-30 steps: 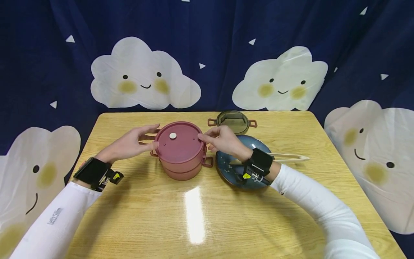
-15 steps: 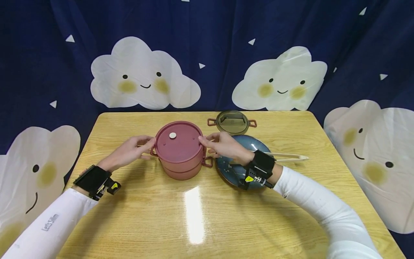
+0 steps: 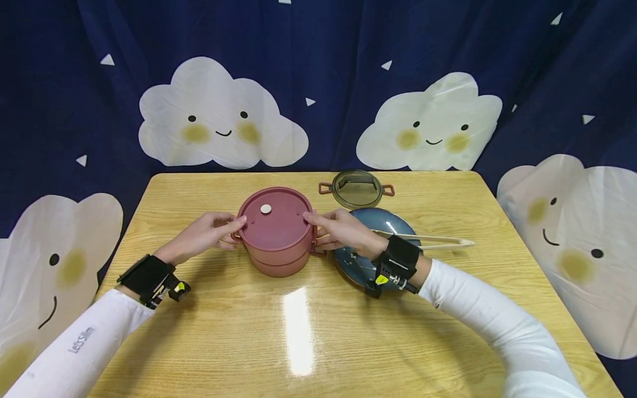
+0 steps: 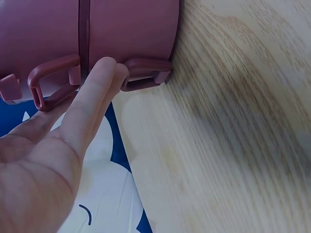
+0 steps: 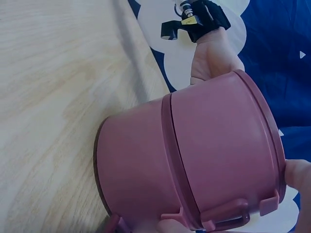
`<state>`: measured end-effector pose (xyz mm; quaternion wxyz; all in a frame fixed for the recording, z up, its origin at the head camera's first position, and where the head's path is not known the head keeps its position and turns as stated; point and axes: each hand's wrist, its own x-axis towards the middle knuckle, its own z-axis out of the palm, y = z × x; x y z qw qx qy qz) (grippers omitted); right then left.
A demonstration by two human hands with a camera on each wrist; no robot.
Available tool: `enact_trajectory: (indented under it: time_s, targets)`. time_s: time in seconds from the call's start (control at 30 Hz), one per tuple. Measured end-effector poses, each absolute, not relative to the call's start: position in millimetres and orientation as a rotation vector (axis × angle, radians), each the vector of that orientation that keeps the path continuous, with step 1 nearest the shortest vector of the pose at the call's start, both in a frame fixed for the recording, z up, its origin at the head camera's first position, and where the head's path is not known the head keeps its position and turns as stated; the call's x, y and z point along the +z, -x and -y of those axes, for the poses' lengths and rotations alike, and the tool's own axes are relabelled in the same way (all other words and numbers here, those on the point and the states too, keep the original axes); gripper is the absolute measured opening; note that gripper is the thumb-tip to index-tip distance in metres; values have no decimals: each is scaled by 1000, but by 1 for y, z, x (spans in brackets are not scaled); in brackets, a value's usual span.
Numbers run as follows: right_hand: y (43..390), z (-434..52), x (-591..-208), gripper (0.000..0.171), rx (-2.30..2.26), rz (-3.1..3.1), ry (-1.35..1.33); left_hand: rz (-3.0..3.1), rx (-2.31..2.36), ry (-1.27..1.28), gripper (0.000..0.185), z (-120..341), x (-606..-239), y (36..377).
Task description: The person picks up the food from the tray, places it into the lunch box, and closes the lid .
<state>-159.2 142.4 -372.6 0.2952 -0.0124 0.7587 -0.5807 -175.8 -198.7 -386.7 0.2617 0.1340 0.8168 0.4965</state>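
Observation:
A two-tier dusty-red pot (image 3: 280,251) stands upright on the table, its flat lid (image 3: 278,221) carrying a small white button. My left hand (image 3: 211,231) grips its left side, thumb on the lid's rim. In the left wrist view, fingers (image 4: 92,92) reach straight between the upper handle (image 4: 41,87) and the lower handle (image 4: 146,73). On the other side my right hand (image 3: 348,229) has its thumb at the lid's edge and its fingers lower down by the side handles. The right wrist view shows the seam between the tiers (image 5: 175,136); most of that hand is out of frame there.
Right of the pot, partly under my right forearm, lies a blue speckled pan (image 3: 383,218). Pale tongs (image 3: 443,241) lie across it and jut out to the right. Behind stands a small dark-lidded pot (image 3: 357,190) with red handles. A cloud-patterned curtain (image 3: 328,44) borders the table's back.
My left hand has closed in from a spread pose, its fingers dropping beside the handles. The right fingers have moved lower along the pot's side. The pot has stayed in place.

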Motion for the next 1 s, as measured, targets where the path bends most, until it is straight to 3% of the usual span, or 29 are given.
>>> enact_trajectory:
  time_s: [0.43, 1.0]
  targets:
    - [163, -140, -374, 52, -1558, -2035, 32, -2164, 1380, -324, 66, 202, -386, 175]
    - [181, -119, -376, 56, -1543, -2032, 72, -2229, 1396, -240, 65, 220, -384, 162]
